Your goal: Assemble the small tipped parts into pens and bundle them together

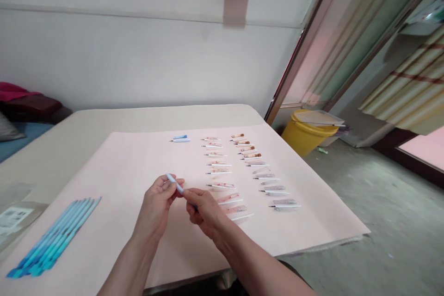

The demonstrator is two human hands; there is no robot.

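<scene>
Holding a slim, light blue pen [174,183] between them, two hands met above a big sheet of pink paper [138,157] on the worktop [93,120]. The left hand [157,196] pinched the pen near its far end with thumb and fingers. The right hand [204,208] was curled around the near end, and a small dark bit peeked out under its fingers, too small to name. The pen was tilted, with its far end pointing left and away. Past the hands, a blue piece [180,137] lay just beside a pale blue piece with a dark tip [181,140]. To the right, white sticks with dark tips lay in two long rows. The middle row [219,164] had see-through pieces with pinkish red marks. The right row [274,188] had brown-ended pieces at the far end and greyish clear ones closer in. Down on the left, a bunch of long blue sticks [65,231] lay side by side on the paper, near a packet with a white label [14,218]. A yellow bucket [307,136] stood on the grey floor [360,194] beyond the right edge.
</scene>
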